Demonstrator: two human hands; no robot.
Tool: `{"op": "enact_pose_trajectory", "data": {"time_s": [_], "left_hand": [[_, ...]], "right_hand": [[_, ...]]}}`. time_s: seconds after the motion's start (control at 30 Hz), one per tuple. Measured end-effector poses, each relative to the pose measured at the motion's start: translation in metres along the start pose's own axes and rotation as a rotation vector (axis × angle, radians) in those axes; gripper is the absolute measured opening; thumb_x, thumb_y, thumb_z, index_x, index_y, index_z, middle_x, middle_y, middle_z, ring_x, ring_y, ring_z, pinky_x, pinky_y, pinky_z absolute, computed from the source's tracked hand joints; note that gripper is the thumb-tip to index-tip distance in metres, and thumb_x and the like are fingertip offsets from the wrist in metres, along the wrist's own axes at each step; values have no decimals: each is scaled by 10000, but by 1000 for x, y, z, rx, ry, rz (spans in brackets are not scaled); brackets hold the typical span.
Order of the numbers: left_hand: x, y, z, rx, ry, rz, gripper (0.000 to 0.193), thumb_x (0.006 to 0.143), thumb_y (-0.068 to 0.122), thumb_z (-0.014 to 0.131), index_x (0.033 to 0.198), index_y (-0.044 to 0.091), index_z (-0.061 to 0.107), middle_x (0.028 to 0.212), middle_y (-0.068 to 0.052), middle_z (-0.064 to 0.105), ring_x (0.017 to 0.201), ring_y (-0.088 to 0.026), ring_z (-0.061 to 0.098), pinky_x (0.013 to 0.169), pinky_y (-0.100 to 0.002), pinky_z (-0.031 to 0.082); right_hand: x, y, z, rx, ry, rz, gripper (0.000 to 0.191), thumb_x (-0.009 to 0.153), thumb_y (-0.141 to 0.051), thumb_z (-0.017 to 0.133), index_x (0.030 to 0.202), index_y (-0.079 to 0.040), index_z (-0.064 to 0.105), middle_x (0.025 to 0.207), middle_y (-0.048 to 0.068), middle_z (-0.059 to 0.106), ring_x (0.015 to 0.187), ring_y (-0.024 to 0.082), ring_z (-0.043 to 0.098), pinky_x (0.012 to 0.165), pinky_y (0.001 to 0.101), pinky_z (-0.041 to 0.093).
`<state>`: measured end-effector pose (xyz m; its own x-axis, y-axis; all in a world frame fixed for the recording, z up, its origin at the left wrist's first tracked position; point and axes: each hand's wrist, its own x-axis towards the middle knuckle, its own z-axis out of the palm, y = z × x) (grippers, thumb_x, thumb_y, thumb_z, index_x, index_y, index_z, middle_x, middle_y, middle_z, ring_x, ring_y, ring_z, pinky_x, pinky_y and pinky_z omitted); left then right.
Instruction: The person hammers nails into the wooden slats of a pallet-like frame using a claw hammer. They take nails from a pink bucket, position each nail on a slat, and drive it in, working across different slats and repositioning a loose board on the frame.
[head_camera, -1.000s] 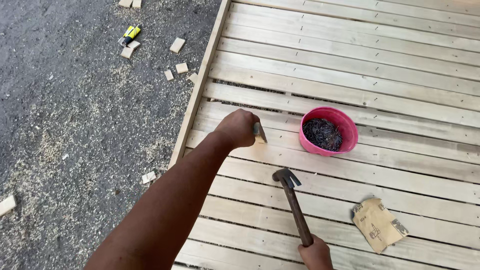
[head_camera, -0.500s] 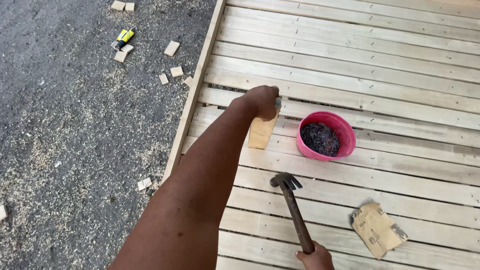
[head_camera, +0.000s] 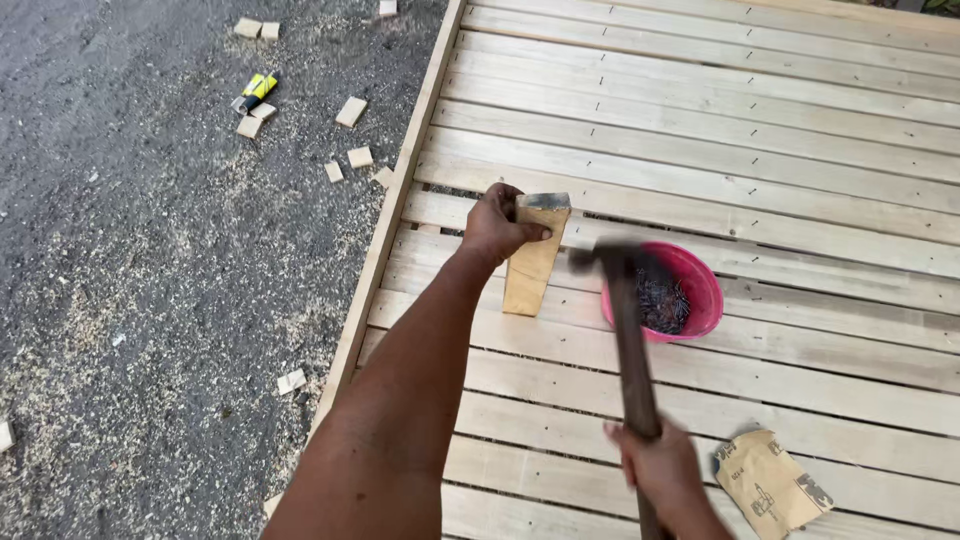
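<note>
- Left hand (head_camera: 497, 228) grips the upright wooden wedge (head_camera: 533, 262) at its top, long axis vertical.
- Right hand (head_camera: 662, 470) clenches the hammer (head_camera: 622, 330), head just right of the wedge.

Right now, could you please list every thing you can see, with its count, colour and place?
wood block: one, tan, upright on the deck, held at its top
hammer: one, dark head and handle, raised beside the block
bowl: one, pink, on the deck, holding dark nails
paper bag: one, brown, on the deck, lower right
deck: pale wooden boards, right side
wood offcuts: several, pale, on the grey gravel
small tool: one, yellow and black, on the gravel
left hand: grips the block
right hand: grips the hammer handle
</note>
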<state>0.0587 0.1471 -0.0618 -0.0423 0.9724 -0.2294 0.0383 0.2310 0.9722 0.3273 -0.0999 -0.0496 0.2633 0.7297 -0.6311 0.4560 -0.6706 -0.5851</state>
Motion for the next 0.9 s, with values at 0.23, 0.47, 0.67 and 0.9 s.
{"op": "enact_pose_trajectory", "data": {"time_s": [0.23,0.47,0.67,0.9], "left_hand": [[-25,14,-3,121,19,-68,808,628,43,943,1288,25,477,1086,-167,768,1000,-198,742,892,-295,612],[-33,25,-3,130,31,-67,874,609,52,949,1327,36,450,1111,-169,749,1003,-215,741,892,-309,618],[-29,17,-6,131,37,-78,984,590,60,958,1403,42,403,1170,-183,726,1055,-237,729,931,-312,612],[-28,13,-9,117,26,-52,1087,598,79,961,1481,63,327,1222,-215,697,1121,-242,707,994,-315,586]], "right_hand": [[-16,-123,-33,168,56,-356,245,844,-186,789,783,-61,588,526,26,558,400,126,495,397,322,417],[-33,-129,-34,-2,-106,-203,260,859,-183,793,789,-39,588,489,64,519,370,162,452,400,355,382],[-30,-131,-38,124,23,-355,236,851,-191,785,807,-45,604,501,27,540,385,127,482,394,332,410],[-42,-118,-33,2,-39,-178,287,863,-219,815,806,-23,614,484,63,509,375,174,452,410,362,385]]}}
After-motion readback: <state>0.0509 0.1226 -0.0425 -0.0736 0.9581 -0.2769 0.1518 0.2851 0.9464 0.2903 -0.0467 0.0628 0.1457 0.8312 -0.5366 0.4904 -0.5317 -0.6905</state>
